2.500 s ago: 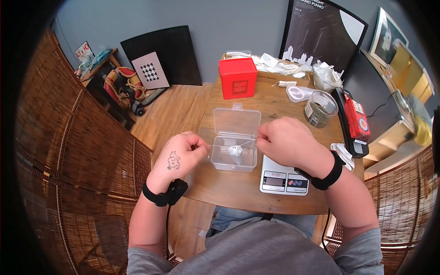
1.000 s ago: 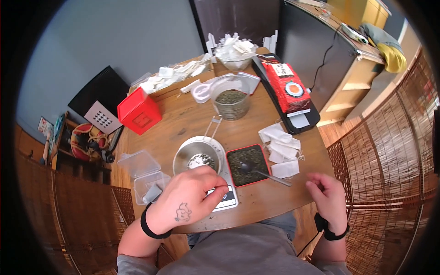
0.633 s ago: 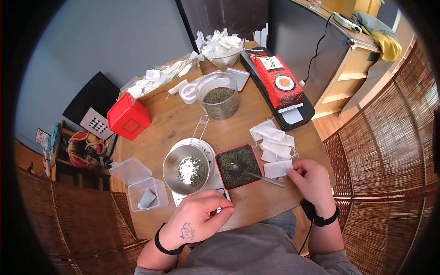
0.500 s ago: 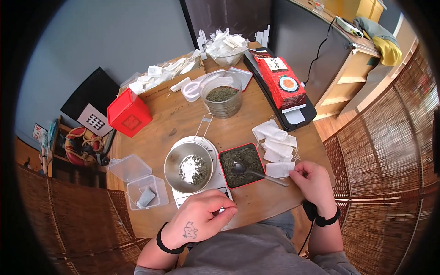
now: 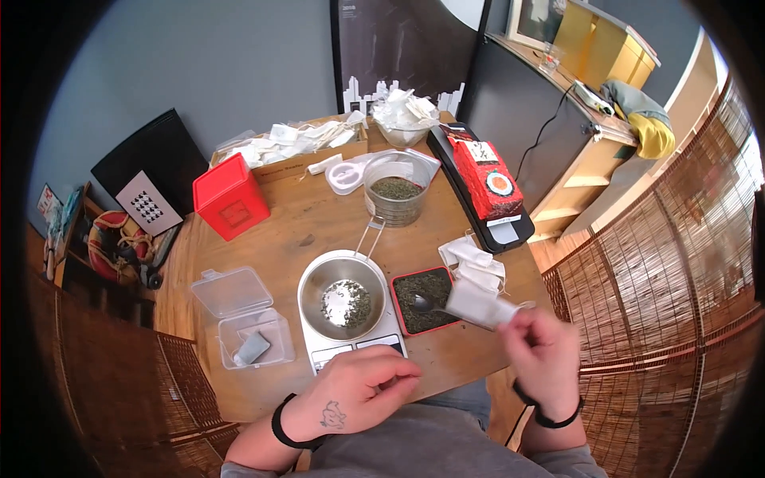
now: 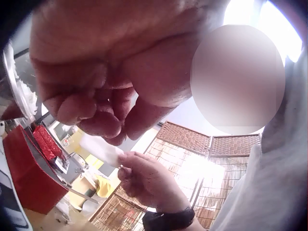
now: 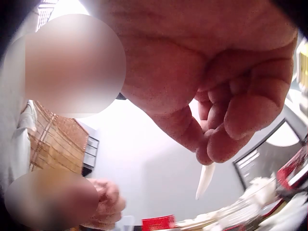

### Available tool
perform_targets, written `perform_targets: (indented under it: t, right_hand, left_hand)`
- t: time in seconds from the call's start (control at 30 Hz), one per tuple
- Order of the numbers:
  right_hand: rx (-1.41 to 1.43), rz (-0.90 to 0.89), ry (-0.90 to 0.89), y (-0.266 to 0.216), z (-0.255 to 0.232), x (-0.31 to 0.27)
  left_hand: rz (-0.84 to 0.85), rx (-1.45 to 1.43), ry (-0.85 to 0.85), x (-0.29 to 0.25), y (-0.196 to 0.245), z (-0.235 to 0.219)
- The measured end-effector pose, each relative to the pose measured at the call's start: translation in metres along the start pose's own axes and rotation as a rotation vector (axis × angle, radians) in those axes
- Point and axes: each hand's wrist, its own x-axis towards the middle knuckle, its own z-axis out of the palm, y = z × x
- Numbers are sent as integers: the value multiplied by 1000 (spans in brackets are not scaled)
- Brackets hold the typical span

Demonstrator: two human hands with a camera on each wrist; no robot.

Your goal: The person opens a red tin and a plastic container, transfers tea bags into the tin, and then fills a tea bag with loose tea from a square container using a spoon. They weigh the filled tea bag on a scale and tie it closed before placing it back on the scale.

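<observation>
In the head view, I have the right hand (image 5: pixel 543 357) pinching a white bag (image 5: pixel 472 303) by one end, its other end overlapping the spoon (image 5: pixel 423 303) by the red-rimmed tray (image 5: pixel 429 330). My left hand (image 5: pixel 355 392) is loosely curled near the scale (image 5: pixel 393 322), which carries a steel pan (image 5: pixel 351 272); I see nothing in its fingers.

From the left wrist, I get bent fingers up close, the bag beyond.

From the right wrist, thumb and fingertips press together, the bag showing edge-on below.

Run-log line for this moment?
right hand: pinches flat white pouch, raised | left hand: loosely curled, by white scale | steel pan: on scale, dried leaves inside
</observation>
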Motion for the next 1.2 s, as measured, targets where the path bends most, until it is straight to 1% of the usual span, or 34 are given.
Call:
perform_targets:
  t: [0.07, 0.1, 0.13, 0.2, 0.23, 0.27, 0.33, 0.4, 0.43, 0.53, 0.6, 0.63, 0.67, 0.7, 0.73, 0.8, 0.87, 0.93, 1.0, 1.07, 1.13, 1.2]
  right_hand:
    - [-7, -53, -151, -16, 20, -3]
    - [-26, -94, -219, -25, 28, -3]
    - [-20, -107, -229, -27, 36, -4]
    - [74, -203, -326, -27, 53, -5]
    - [82, -209, -337, -29, 58, -6]
    - [103, -251, -335, -31, 63, -7]
    - [133, -301, -341, -35, 68, -7]
    - [96, -380, -384, -38, 72, -5]
    - [103, -385, -391, -40, 74, -4]
    - [86, -431, -377, -44, 78, -1]
    - [127, -535, -353, -42, 81, 1]
    - [131, -531, -357, -42, 81, 1]
    - [126, -554, -358, -42, 81, 1]
    - [122, -578, -358, -42, 82, 1]
    - [124, -577, -359, -43, 80, 2]
    - [104, -522, -443, -47, 76, 1]
    - [104, -511, -437, -46, 77, 1]
    - [103, -499, -431, -43, 78, 0]
    - [67, -575, -422, -37, 80, 1]
    - [63, -553, -417, -40, 79, -1]
    - [62, -531, -410, -39, 81, -3]
    - [81, -489, -462, -36, 83, -4]
  left_hand:
    - [-28, -29, 22, -3, 6, 3]
    - [-9, -17, 76, -4, 5, 5]
    - [8, -3, 129, -6, 4, 5]
    - [-2, 18, 174, -11, 2, 3]
    - [-6, 32, 203, -13, 1, 2]
    - [-15, 37, 212, -16, 2, 1]
    - [-11, -6, 272, -19, 5, -3]
    - [-29, 13, 292, -23, 4, -6]
    - [-45, 19, 300, -25, 2, -7]
    - [-72, 5, 323, -27, 2, -9]
    - [-91, -19, 339, -28, -1, -10]
    - [-103, -43, 354, -28, -2, -11]
    - [-67, -13, 382, -27, -5, -11]
    - [-71, -13, 382, -26, -6, -11]
    - [-75, 18, 388, -26, -7, -11]
    - [-81, 49, 394, -24, -9, -10]
    - [-50, 88, 431, -23, -11, -9]
    - [-62, 122, 440, -22, -16, -8]
    - [-73, 156, 446, -22, -15, -8]
    - [-186, 143, 454, -21, -9, -12]
    - [-224, 144, 462, -19, -7, -14]
    - [-265, 147, 463, -17, -7, -16]
